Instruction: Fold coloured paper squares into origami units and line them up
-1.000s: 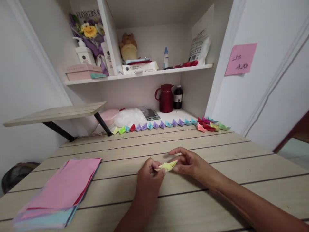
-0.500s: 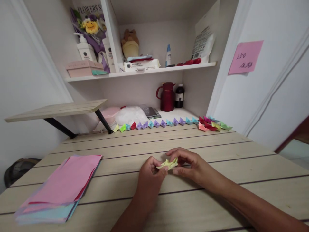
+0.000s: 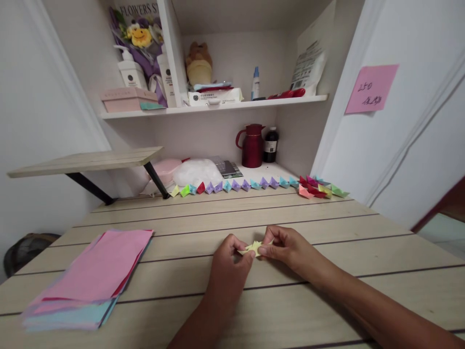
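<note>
A pale yellow folded paper boat [image 3: 255, 247] is held just above the table, between my two hands. My left hand [image 3: 232, 259] pinches its left end between thumb and fingers. At the other end, my right hand [image 3: 285, 246] has its thumb and fingertips closed on the paper. The boat's pointed middle peak shows between the fingertips, while both ends are partly covered. To the left lies a stack of coloured paper sheets [image 3: 98, 266], pink on top and light blue below.
Along the table's back edge runs a row of small paper boats [image 3: 236, 185], with a cluster of more boats [image 3: 314, 188] at its right end. Behind them stand a red jug [image 3: 253, 146] and a dark bottle [image 3: 270, 145]. A raised wooden shelf [image 3: 87, 161] overhangs the back left.
My right hand's fingers have come down and closed on the boat's right end. The boat now looks flatter and more stretched out. My left hand keeps its pinch.
</note>
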A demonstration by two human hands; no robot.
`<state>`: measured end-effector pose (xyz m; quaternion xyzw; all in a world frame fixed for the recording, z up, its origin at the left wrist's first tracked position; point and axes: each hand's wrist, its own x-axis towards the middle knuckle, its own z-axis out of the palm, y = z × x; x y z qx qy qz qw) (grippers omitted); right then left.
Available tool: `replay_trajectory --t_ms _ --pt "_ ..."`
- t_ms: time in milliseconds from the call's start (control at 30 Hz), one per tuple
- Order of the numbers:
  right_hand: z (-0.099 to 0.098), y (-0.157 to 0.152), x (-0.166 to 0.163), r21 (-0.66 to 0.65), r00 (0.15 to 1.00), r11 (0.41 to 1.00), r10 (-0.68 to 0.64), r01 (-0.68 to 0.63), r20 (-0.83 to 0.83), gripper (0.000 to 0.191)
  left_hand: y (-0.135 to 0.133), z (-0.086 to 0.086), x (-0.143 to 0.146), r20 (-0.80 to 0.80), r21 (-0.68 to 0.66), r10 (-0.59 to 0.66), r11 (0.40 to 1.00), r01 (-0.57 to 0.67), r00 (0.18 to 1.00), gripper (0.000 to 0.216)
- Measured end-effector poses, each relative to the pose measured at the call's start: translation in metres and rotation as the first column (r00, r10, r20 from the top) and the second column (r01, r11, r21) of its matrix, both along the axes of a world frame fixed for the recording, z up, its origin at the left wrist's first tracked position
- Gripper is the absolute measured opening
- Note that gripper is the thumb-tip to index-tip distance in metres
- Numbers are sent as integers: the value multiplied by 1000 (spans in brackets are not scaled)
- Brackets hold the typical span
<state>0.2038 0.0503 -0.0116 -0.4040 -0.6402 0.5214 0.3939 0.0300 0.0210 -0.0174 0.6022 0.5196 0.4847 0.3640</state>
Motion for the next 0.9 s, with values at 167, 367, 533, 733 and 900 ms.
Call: replay_trajectory --t_ms 167,367,533,733,900 --pt "1 -2 -5 -95 993 995 -13 2 -120 32 -4 6 0 58 -39 -25 999 27 998 18" --pt "4 -2 -5 -136 989 991 -31 11 -147 35 -3 8 1 118 -63 -42 997 50 992 18" --pt "6 -4 -7 -162 989 987 -48 24 -143 36 -1 5 3 98 -71 -10 997 17 995 22" --pt "10 -6 -9 -170 992 983 -81 64 -97 41 -4 9 8 122 -134 46 991 -29 991 21" --pt "5 -3 -6 -107 993 992 -70 60 -91 37 -3 13 5 231 -179 61 984 -19 971 27"
